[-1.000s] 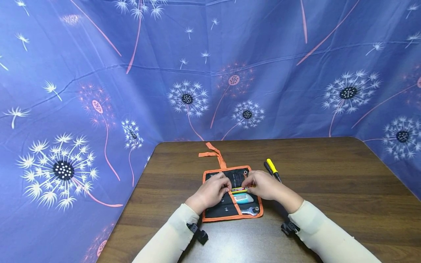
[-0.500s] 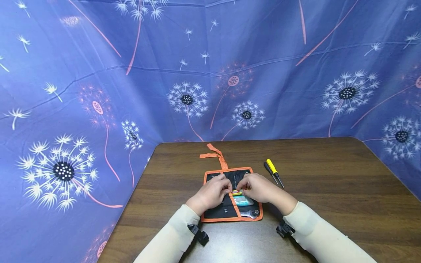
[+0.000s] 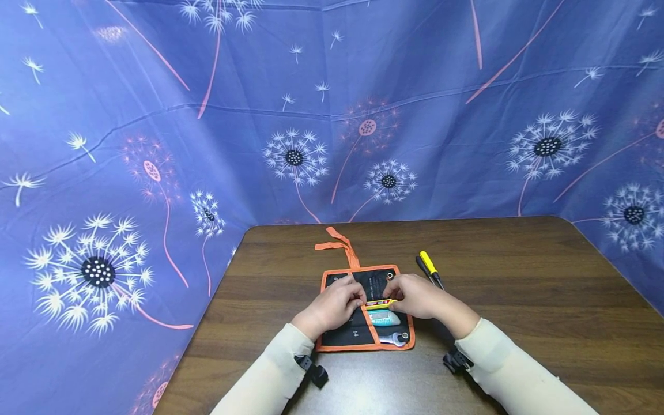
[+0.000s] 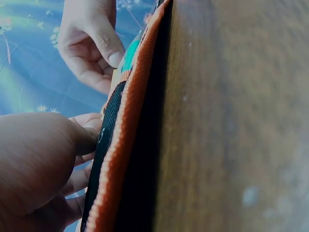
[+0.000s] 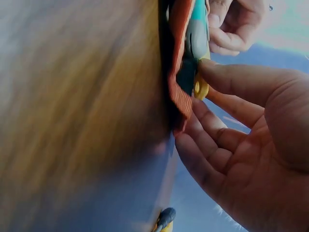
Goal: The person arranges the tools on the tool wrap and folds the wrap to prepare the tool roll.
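Observation:
A black tool pouch with orange edging (image 3: 337, 336) lies unrolled on the table. My left hand (image 3: 334, 302) pinches the orange pocket edge near its middle. My right hand (image 3: 417, 295) pinches the outer end of a slim yellow tool with red print (image 3: 377, 304), whose other end runs into the pocket by my left fingertips. In the right wrist view a hole shows in the yellow end (image 5: 202, 91), between thumb and fingers. Below it in the pouch sit a teal-and-grey tool (image 3: 385, 318) and a wrench (image 3: 396, 338), both partly covered by pockets.
Right of the pouch lie a yellow-handled screwdriver (image 3: 429, 263) and a black-handled one (image 3: 422, 264), partly behind my right hand. Orange ties (image 3: 349, 252) stretch from the pouch's far edge. A blue dandelion-print cloth (image 3: 446, 173) hangs behind the brown table (image 3: 544, 276).
My right hand moved left over the pocket, then back right to the yellow tool's outer end, so more of the tool shows than half a second ago. My left hand stayed at the pocket edge.

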A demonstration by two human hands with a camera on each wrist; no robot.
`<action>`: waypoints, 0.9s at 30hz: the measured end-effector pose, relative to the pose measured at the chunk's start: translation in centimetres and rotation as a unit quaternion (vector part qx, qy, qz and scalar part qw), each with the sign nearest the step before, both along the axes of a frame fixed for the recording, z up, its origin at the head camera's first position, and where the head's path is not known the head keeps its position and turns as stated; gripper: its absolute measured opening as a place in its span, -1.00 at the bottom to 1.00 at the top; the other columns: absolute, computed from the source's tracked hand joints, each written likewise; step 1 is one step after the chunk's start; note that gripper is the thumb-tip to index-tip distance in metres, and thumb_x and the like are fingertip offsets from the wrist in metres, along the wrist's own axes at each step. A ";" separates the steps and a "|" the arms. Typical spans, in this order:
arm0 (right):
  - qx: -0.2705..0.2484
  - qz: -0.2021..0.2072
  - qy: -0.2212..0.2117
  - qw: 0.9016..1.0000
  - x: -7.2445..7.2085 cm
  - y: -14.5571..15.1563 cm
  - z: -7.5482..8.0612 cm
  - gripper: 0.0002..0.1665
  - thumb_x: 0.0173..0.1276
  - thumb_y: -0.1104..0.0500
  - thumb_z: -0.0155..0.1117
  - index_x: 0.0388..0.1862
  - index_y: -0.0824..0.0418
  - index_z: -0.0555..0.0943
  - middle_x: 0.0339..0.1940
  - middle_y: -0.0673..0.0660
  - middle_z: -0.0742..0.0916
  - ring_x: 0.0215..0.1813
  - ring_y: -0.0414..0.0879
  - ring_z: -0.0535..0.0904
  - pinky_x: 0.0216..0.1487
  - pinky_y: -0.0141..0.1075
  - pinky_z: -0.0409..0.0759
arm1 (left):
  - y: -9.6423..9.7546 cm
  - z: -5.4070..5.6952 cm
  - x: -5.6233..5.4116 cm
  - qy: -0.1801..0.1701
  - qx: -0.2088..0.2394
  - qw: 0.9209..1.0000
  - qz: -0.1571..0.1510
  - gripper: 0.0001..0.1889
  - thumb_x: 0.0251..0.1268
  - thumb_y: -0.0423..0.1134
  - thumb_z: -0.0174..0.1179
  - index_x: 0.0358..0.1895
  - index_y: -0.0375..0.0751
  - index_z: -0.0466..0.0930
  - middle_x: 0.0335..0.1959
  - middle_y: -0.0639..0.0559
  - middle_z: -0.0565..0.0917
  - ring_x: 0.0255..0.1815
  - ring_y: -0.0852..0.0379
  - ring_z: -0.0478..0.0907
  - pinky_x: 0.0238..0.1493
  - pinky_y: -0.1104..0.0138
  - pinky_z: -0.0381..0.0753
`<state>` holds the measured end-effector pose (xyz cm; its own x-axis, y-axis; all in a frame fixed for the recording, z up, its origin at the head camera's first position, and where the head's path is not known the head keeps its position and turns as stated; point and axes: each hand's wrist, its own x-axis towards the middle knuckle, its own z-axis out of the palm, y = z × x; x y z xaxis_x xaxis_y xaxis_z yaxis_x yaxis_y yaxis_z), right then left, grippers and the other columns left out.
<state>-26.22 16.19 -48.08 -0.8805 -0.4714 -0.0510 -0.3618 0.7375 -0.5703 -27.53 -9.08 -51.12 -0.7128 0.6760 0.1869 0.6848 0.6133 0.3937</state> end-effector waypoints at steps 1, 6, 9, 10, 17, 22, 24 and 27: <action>-0.003 -0.001 -0.004 1.000 0.0 0.2 0.0 -0.81 0.27 0.28 0.58 -0.17 0.08 0.78 -0.27 -0.11 0.72 -0.21 -0.21 0.60 -0.12 -0.17 0.63 | -0.1 0.1 0.0 -0.004 0.001 1.000 -0.001 -0.90 0.55 -0.22 0.27 -0.19 0.12 0.67 -0.26 0.25 0.46 -0.27 0.31 0.42 -0.22 0.44 0.48; -0.017 0.002 -0.017 1.000 -0.1 0.9 -0.1 -0.78 0.25 0.34 0.57 -0.16 0.13 0.78 -0.25 -0.05 0.72 -0.21 -0.19 0.60 -0.11 -0.20 0.64 | -0.6 0.3 -0.1 -0.011 0.003 1.000 0.002 -0.96 0.52 -0.13 0.31 -0.09 0.15 0.72 -0.15 0.23 0.55 -0.13 0.27 0.52 -0.09 0.36 0.56; -0.014 0.004 -0.016 1.000 -0.3 1.3 -0.1 -0.77 0.24 0.35 0.58 -0.15 0.13 0.78 -0.24 -0.04 0.72 -0.20 -0.17 0.60 -0.12 -0.20 0.64 | -1.0 0.4 -0.2 -0.010 -0.008 1.000 0.009 -0.87 0.45 -0.01 0.37 -0.03 0.18 0.74 -0.05 0.23 0.59 0.02 0.22 0.53 0.07 0.27 0.58; -0.012 0.005 -0.016 1.000 -0.3 1.4 -0.1 -0.77 0.24 0.34 0.58 -0.15 0.14 0.78 -0.24 -0.04 0.72 -0.20 -0.17 0.60 -0.12 -0.20 0.64 | -1.1 0.5 -0.2 -0.014 -0.013 1.000 0.012 -0.83 0.42 0.03 0.39 -0.01 0.19 0.74 -0.02 0.24 0.59 0.05 0.21 0.53 0.11 0.24 0.58; -0.008 0.012 -0.026 1.000 -1.2 2.3 0.0 -0.79 0.27 0.32 0.57 -0.15 0.09 0.79 -0.20 -0.05 0.71 -0.23 -0.17 0.57 -0.17 -0.22 0.62 | -1.3 1.0 -0.2 -0.045 -0.041 0.998 0.017 -0.63 0.32 0.10 0.47 0.14 0.15 0.76 0.06 0.26 0.60 0.11 0.25 0.53 0.18 0.24 0.57; -0.007 0.008 -0.031 0.999 -1.3 2.2 0.3 -0.80 0.29 0.31 0.55 -0.16 0.08 0.80 -0.27 -0.06 0.69 -0.28 -0.13 0.55 -0.25 -0.21 0.58 | -1.4 0.7 -0.3 -0.038 -0.042 0.998 0.015 -0.59 0.31 0.11 0.47 0.17 0.13 0.76 0.08 0.25 0.61 0.12 0.26 0.53 0.19 0.25 0.57; -0.007 0.006 -0.031 0.999 -1.2 2.3 0.3 -0.81 0.29 0.32 0.55 -0.17 0.08 0.80 -0.31 -0.06 0.69 -0.30 -0.12 0.54 -0.27 -0.21 0.57 | -1.3 0.6 -0.4 -0.035 -0.043 0.998 0.016 -0.58 0.30 0.12 0.47 0.17 0.13 0.76 0.09 0.25 0.61 0.13 0.26 0.53 0.19 0.25 0.57; -0.005 -0.001 -0.034 0.999 -1.2 2.3 0.2 -0.83 0.30 0.32 0.54 -0.20 0.08 0.80 -0.35 -0.07 0.68 -0.32 -0.13 0.54 -0.29 -0.22 0.56 | -1.3 0.6 -0.4 -0.031 -0.044 0.998 0.015 -0.57 0.30 0.12 0.47 0.17 0.12 0.76 0.09 0.24 0.62 0.13 0.25 0.53 0.20 0.25 0.57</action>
